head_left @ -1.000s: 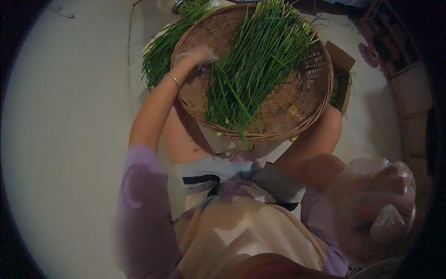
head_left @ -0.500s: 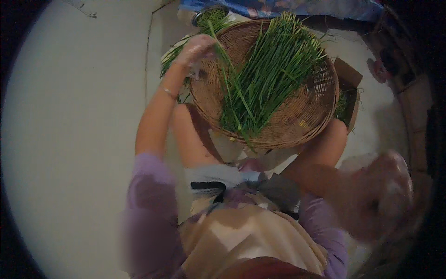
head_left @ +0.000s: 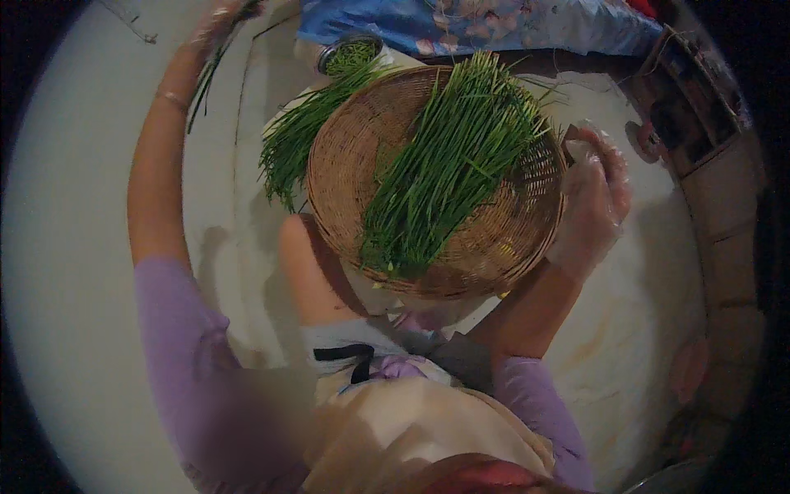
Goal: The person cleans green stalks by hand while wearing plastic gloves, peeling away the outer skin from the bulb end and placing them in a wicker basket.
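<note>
1. A pale, smooth floor point(head_left: 99, 272) with a thin dark crack spread around the seated person; shadows fell on it.
2. Along the far side hung a shiny blue cloth with a pale floral pattern point(head_left: 494, 29); dark brown furniture point(head_left: 687, 90) stood at the right.
3. A shallow, round, brown wicker basket point(head_left: 337, 156) sat in front of the knees, its weave looser at the right side.
4. In it lay a thick sheaf of long, thin green stalks point(head_left: 461, 156), slanting, paler at the far end.
5. Left of the basket lay a second green bundle point(head_left: 317, 128), near a round, shiny-rimmed container point(head_left: 322, 59) of green pieces.
6. The left hand point(head_left: 218, 29), at the upper edge of view, well apart from the basket, had its grip closed around a few dark, limp green strands point(head_left: 202, 90).
7. The right hand point(head_left: 597, 193), in a crinkled clear plastic glove, was at the basket's right rim; whether its grip held anything, I cannot tell.
</note>
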{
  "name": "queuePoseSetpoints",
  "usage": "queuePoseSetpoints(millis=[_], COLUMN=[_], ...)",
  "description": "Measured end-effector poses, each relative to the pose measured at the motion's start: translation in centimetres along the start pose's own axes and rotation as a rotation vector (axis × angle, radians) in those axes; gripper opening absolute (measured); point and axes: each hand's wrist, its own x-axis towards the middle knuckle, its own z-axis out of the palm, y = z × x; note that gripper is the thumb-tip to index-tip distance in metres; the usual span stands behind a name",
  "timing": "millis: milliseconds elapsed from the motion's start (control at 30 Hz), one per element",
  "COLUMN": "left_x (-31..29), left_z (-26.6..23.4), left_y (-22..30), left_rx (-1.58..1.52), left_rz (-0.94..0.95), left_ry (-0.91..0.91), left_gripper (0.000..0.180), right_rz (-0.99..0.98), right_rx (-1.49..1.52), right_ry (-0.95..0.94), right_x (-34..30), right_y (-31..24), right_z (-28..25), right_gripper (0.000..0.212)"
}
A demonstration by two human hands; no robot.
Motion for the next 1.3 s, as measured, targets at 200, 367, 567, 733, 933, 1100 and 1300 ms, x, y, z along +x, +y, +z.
queuePoseSetpoints(millis=[200,367,567,733,933,1100,1300], left_x=[-0.3,-2.4,-4.1,-4.0,-0.7,0.9,-5.5], left_z=[11.2,25.1,31.2,32.4,25.1,15.4,14.7], left_y=[-11.0,-12.5,-11.2,-12.1,-10.8,-3.9,8.2], left_rx=[1.066,0.742,0.813,0.660,0.226,0.439,-0.368], left_rz=[0.219,0.213,0.176,0.093,0.104,0.256,0.139], left_ry=[-0.153,-0.183,-0.259,-0.138,-0.032,0.027,0.049], left_gripper=[0.043,0.045,0.042,0.037,0.033,0.030,0.026], right_rz=[0.081,0.153,0.263,0.212,-0.191,0.176,0.356], right_rx=[-0.005,0.000,-0.239,-0.233,-0.639,-0.209,-0.142], right_ry=[0.019,0.043,-0.081,-0.092,-0.109,-0.113,-0.223], right_x=[0.4,2.0,2.8,2.5,2.5,1.7,1.4], right_y=[1.0,4.0,6.4,6.9,8.0,6.2,5.9], right_z=[1.9,-0.3,0.0,0.1,-0.2,1.8,2.1], right_gripper=[0.027,0.023,0.019,0.019,0.019,0.019,0.026])
